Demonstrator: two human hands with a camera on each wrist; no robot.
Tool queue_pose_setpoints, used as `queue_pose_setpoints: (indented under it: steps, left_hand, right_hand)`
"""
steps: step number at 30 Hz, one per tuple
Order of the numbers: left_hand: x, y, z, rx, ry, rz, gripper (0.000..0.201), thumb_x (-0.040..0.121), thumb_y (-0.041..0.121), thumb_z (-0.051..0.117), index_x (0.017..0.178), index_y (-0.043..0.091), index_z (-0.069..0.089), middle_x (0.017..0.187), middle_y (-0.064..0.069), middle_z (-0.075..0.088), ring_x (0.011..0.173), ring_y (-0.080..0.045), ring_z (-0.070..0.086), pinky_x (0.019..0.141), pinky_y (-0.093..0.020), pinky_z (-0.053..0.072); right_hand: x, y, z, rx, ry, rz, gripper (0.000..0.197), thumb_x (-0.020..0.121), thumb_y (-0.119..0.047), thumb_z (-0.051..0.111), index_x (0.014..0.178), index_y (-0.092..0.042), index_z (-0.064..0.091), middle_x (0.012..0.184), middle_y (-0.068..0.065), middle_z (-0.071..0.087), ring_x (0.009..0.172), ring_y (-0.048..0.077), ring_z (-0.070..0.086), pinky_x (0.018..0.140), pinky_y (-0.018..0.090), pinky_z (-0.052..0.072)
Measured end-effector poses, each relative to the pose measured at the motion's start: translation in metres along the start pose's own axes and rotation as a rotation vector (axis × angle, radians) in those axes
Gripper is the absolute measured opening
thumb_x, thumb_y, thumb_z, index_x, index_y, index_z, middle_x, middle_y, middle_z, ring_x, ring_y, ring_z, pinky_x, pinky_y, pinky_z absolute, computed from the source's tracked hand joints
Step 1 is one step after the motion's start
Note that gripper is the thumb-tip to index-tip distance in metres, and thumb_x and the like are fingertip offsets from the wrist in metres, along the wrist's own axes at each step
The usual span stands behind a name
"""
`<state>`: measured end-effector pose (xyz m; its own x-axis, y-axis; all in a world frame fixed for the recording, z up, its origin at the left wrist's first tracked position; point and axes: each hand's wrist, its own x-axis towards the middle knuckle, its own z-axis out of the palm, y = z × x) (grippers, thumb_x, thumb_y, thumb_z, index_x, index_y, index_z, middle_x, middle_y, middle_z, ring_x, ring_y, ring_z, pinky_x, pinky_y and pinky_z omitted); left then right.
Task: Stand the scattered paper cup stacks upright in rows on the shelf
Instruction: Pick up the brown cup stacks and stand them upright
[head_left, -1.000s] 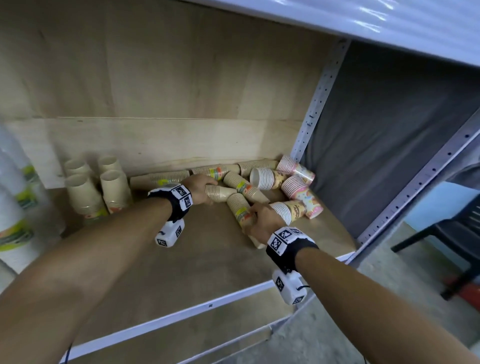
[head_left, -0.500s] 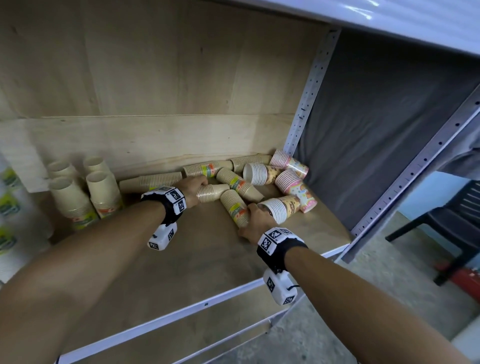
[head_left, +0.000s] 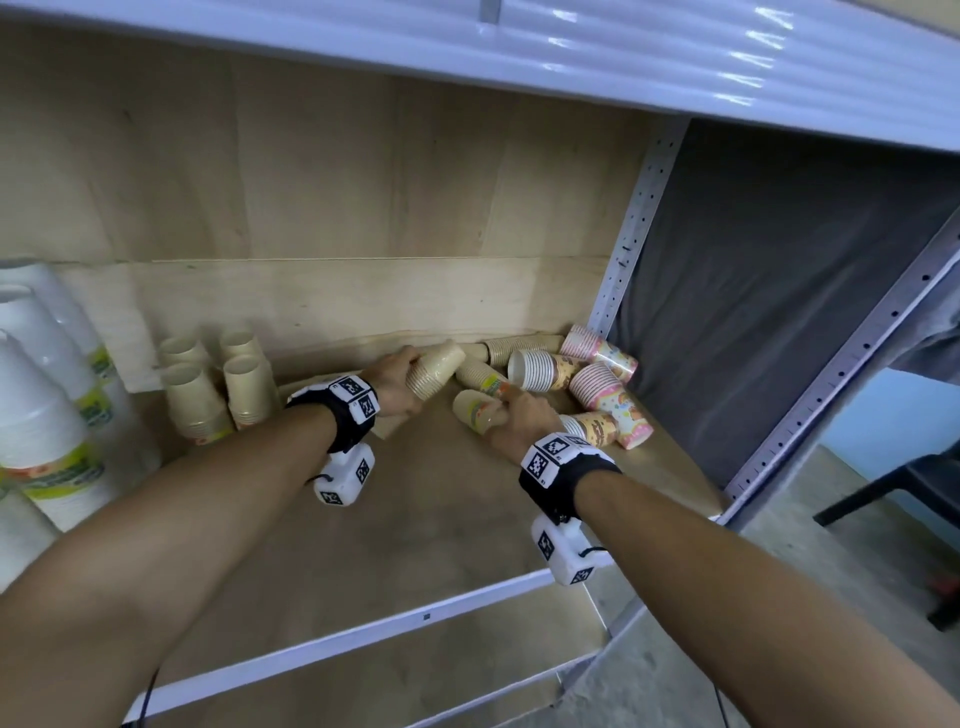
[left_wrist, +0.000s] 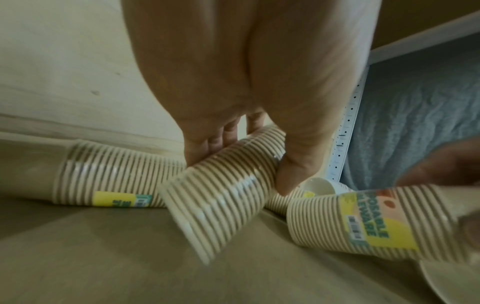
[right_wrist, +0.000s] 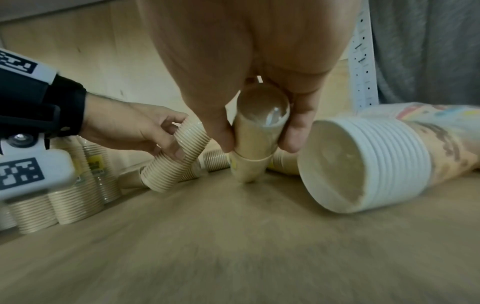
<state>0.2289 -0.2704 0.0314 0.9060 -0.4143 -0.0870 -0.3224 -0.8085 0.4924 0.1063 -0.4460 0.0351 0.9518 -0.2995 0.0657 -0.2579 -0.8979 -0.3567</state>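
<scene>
the shelf (head_left: 467, 525) carried four upright stacks (head_left: 218, 389) at its left, well apart from the heap at right. the left hand (head_left: 397, 376), nearer that row, clamped a plain stack (head_left: 434, 370) tilted off the board. the right hand (head_left: 519, 421) clasped a labelled stack (head_left: 475, 410), its long axis running away from the wrist.

Head view: from above, facing forward and down into the shelf (head_left: 441, 525), both forearms in frame.
Left wrist view: low, close under the left hand (left_wrist: 249, 86), facing the back board.
Right wrist view: low, close under the right hand (right_wrist: 249, 61), facing left-back.
Shared: the lying brown cup stacks (head_left: 435, 370) mid-shelf.
</scene>
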Motion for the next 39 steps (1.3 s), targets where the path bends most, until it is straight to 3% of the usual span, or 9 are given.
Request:
queue_pose_setpoints:
  steps: [3, 7, 11, 15, 21, 27, 29, 34, 39]
  left_hand:
    - [-0.007, 0.001, -0.005, -0.018, 0.015, -0.034, 0.078, 0.072, 0.018, 0.081, 0.137, 0.014, 0.037, 0.126, -0.007, 0.057, 0.11, -0.026, 0.057, 0.083, -0.03, 0.047]
    - [-0.017, 0.001, -0.013, -0.045, 0.008, -0.06, 0.08, 0.069, 0.024, 0.083, 0.134, 0.014, 0.035, 0.123, -0.009, 0.057, 0.107, -0.029, 0.057, 0.082, -0.036, 0.05]
    - [-0.026, -0.006, -0.016, -0.066, 0.027, -0.087, 0.079, 0.069, 0.023, 0.083, 0.132, 0.01, 0.036, 0.12, -0.01, 0.058, 0.105, -0.028, 0.058, 0.073, -0.03, 0.044]
    - [-0.039, -0.012, -0.019, -0.085, 0.029, -0.104, 0.076, 0.068, 0.018, 0.083, 0.129, 0.01, 0.039, 0.117, -0.003, 0.054, 0.104, -0.022, 0.056, 0.078, -0.032, 0.048]
    - [-0.034, -0.046, -0.013, -0.125, 0.027, -0.126, 0.091, 0.043, 0.041, 0.077, 0.127, 0.035, 0.043, 0.111, 0.011, 0.064, 0.102, -0.015, 0.064, 0.084, -0.039, 0.056]
    - [-0.063, -0.032, -0.024, -0.113, 0.016, -0.123, 0.067, 0.066, 0.028, 0.078, 0.127, 0.032, 0.051, 0.107, 0.005, 0.068, 0.101, -0.022, 0.066, 0.083, -0.033, 0.052]
    - [-0.067, -0.03, -0.025, -0.121, 0.059, -0.146, 0.063, 0.073, 0.022, 0.079, 0.13, 0.019, 0.053, 0.114, -0.001, 0.065, 0.108, -0.024, 0.063, 0.083, -0.027, 0.046]
    - [-0.071, -0.022, -0.041, -0.207, 0.064, -0.075, 0.057, 0.072, 0.017, 0.078, 0.123, 0.023, 0.052, 0.113, 0.004, 0.065, 0.107, -0.017, 0.061, 0.094, -0.04, 0.049]
    - [-0.066, -0.011, -0.066, -0.216, 0.151, -0.085, 0.049, 0.072, 0.02, 0.08, 0.115, 0.026, 0.057, 0.106, 0.001, 0.061, 0.096, -0.019, 0.06, 0.084, -0.033, 0.053]
  right_hand:
    - [0.009, -0.013, -0.011, 0.004, -0.029, -0.035, 0.027, 0.088, -0.026, 0.055, 0.11, -0.01, 0.057, 0.104, 0.011, 0.065, 0.098, 0.032, 0.066, 0.074, 0.032, 0.052]
    - [0.019, -0.036, -0.029, -0.059, -0.08, -0.097, 0.039, 0.087, -0.014, 0.058, 0.124, -0.007, 0.052, 0.117, 0.013, 0.059, 0.106, 0.032, 0.062, 0.089, 0.039, 0.053]
    - [0.027, -0.057, -0.037, -0.1, -0.072, -0.187, 0.039, 0.081, -0.016, 0.061, 0.118, -0.01, 0.052, 0.11, 0.011, 0.063, 0.099, 0.03, 0.062, 0.068, 0.032, 0.046]
    - [0.032, -0.076, -0.041, -0.116, -0.139, -0.22, 0.045, 0.078, -0.019, 0.065, 0.12, -0.013, 0.049, 0.112, 0.008, 0.06, 0.102, 0.031, 0.06, 0.071, 0.033, 0.045]
    - [0.038, -0.094, -0.028, -0.044, -0.179, -0.298, 0.04, 0.081, -0.019, 0.062, 0.118, -0.013, 0.047, 0.112, 0.008, 0.059, 0.089, 0.027, 0.056, 0.069, 0.032, 0.046]
    - [0.042, -0.106, -0.018, -0.042, -0.204, -0.347, 0.045, 0.075, -0.025, 0.066, 0.116, -0.015, 0.05, 0.119, 0.007, 0.061, 0.104, 0.029, 0.06, 0.085, 0.041, 0.054]
    - [0.044, -0.105, -0.018, -0.038, -0.197, -0.356, 0.043, 0.076, -0.023, 0.066, 0.115, -0.015, 0.052, 0.117, 0.006, 0.062, 0.103, 0.028, 0.061, 0.085, 0.04, 0.055]
    - [0.051, -0.102, -0.025, -0.004, -0.146, -0.331, 0.037, 0.082, -0.036, 0.059, 0.113, -0.015, 0.053, 0.108, 0.005, 0.061, 0.094, 0.025, 0.059, 0.076, 0.034, 0.052]
    - [0.049, -0.101, -0.03, 0.019, -0.121, -0.273, 0.037, 0.081, -0.037, 0.058, 0.112, -0.015, 0.055, 0.104, 0.006, 0.057, 0.091, 0.026, 0.059, 0.076, 0.034, 0.052]
